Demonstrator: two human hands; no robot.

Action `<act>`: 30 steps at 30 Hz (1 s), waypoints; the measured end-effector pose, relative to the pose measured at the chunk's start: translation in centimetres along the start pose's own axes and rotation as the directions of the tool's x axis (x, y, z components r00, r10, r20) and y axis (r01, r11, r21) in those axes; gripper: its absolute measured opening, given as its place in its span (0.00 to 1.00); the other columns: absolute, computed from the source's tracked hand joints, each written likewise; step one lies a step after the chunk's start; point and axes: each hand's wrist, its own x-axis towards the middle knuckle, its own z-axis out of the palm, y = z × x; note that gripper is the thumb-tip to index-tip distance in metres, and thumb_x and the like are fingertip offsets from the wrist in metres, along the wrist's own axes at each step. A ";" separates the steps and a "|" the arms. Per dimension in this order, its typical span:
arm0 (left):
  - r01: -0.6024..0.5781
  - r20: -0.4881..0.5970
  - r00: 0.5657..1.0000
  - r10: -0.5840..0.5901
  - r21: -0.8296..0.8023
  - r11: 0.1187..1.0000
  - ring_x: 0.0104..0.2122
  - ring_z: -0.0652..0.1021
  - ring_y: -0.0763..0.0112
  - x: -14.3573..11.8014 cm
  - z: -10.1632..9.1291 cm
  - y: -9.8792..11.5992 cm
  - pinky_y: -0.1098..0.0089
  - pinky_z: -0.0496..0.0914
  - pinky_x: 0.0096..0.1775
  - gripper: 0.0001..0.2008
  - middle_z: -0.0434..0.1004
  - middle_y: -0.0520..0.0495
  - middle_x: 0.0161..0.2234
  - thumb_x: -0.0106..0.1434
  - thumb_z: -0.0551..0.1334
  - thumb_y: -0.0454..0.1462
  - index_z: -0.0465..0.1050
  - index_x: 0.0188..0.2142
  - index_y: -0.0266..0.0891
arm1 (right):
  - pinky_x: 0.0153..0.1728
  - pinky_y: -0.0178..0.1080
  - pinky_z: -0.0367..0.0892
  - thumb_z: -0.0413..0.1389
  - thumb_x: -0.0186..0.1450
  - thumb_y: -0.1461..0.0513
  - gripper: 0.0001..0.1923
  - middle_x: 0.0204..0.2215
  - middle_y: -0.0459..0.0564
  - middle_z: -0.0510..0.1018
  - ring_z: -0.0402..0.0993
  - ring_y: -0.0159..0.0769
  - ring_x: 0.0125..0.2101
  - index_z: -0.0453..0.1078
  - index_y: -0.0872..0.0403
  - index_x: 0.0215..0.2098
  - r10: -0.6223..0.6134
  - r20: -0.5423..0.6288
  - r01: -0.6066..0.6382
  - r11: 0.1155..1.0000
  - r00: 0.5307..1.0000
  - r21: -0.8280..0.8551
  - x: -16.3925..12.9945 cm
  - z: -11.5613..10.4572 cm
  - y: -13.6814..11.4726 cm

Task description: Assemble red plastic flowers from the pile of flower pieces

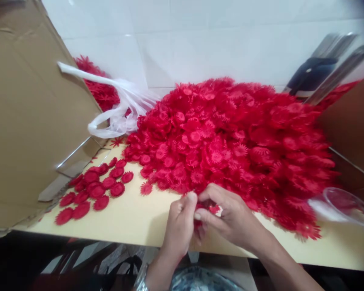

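Note:
Near the front edge of the table, my left hand and my right hand meet. The fingers of both are closed around a small red artificial flower piece, mostly hidden by them. Just beyond my hands rises a large heap of red artificial flower pieces, with notched, petal-like rims. To the left, several round, thicker red flower discs lie spread on the table, apart from the heap.
A cardboard box stands at the left, with a white plastic bag beside it. A clear plastic cup lies at the right on the pale yellow table. Metal-edged tools lean against the tiled wall.

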 end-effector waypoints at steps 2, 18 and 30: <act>0.018 0.052 0.998 -0.017 -0.012 1.000 0.10 0.68 0.74 0.0 0.0 -0.2 0.76 0.61 0.12 0.24 0.68 0.52 0.13 0.58 0.54 0.57 0.69 0.27 0.37 | 0.26 0.31 0.63 0.50 0.65 0.65 0.06 0.25 0.46 0.71 0.69 0.30 0.27 0.67 0.54 0.32 -0.051 0.008 0.051 0.996 0.999 -0.075 0.0 0.1 0.2; -0.024 0.023 0.999 0.031 -0.264 0.964 0.14 0.73 0.76 0.2 -0.5 0.8 0.77 0.66 0.13 0.09 0.78 0.47 0.27 0.56 0.63 0.37 0.69 0.34 0.34 | 0.48 0.52 0.61 0.50 0.64 0.64 0.14 0.48 0.56 0.75 0.65 0.50 0.52 0.71 0.54 0.46 -0.096 -0.387 -0.223 0.681 0.917 -0.698 6.0 -5.9 5.7; 0.054 -0.052 0.997 -0.058 -0.069 0.996 0.05 0.62 0.81 0.1 -0.7 -0.3 0.83 0.50 0.06 0.22 0.64 0.56 0.09 0.51 0.64 0.53 0.63 0.20 0.36 | 0.27 0.31 0.65 0.58 0.61 0.61 0.05 0.27 0.44 0.76 0.72 0.30 0.27 0.69 0.54 0.33 0.208 0.194 -0.247 0.947 0.959 0.205 0.9 0.3 -0.1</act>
